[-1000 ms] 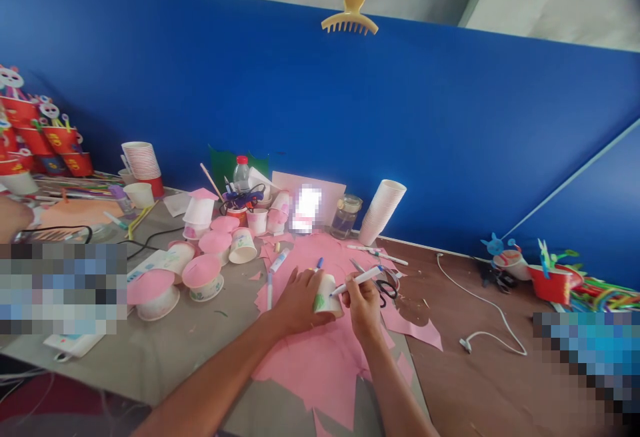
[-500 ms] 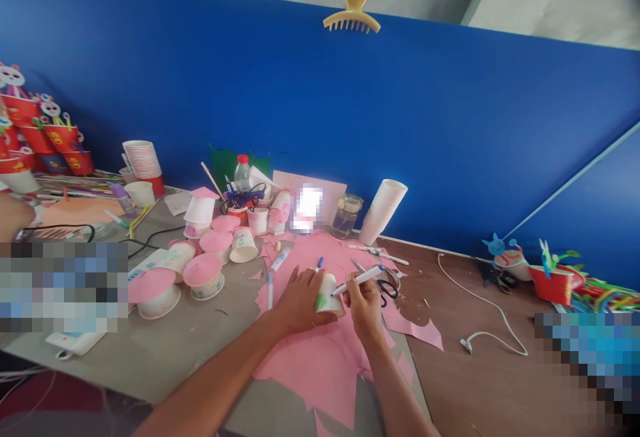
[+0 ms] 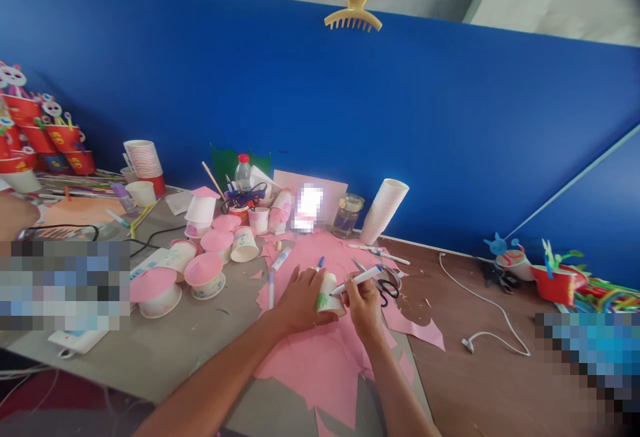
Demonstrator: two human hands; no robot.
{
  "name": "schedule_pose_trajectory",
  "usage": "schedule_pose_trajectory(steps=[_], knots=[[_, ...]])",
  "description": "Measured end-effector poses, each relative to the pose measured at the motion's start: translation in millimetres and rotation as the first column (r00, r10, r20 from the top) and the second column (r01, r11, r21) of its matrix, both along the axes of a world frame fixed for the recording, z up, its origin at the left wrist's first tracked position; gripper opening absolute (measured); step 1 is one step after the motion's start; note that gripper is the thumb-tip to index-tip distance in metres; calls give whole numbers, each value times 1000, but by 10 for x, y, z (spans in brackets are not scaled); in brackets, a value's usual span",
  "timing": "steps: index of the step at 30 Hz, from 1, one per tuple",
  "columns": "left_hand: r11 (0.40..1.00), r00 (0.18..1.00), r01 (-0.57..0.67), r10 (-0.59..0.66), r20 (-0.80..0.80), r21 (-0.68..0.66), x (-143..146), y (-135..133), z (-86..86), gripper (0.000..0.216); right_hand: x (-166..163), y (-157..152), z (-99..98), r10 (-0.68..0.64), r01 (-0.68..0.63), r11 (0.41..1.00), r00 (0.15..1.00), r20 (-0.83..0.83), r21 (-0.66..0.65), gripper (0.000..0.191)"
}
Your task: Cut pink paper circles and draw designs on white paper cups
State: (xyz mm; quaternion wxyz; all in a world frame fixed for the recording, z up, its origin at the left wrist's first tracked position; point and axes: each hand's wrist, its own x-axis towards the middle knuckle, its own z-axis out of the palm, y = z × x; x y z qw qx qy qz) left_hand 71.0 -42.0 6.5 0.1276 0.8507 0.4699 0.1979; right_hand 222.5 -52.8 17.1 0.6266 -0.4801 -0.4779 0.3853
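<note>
My left hand is closed around a small white paper cup with a green print, pressing it down on pink paper spread over the table. My right hand grips a white marker in a writing pinch, its tip touching the cup's side. Black-handled scissors lie just right of my right hand. A blue-capped pen lies just beyond my left hand.
Several upside-down cups topped with pink discs crowd the left. A tall stack of white cups, a glass jar and a water bottle stand by the blue wall. A white cable trails right. Red decorated cups sit far right.
Both hands stay on the cup and marker. The marker tip has dipped slightly onto the cup; the view has drifted a little.
</note>
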Motion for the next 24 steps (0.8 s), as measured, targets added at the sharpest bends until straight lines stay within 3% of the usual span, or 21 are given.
schedule_pose_trajectory(steps=[24], knots=[[1000, 1000, -2, 2, -4, -5, -6, -3, 9, 88, 29, -2, 18, 48, -48, 999, 999, -2, -19, 33]])
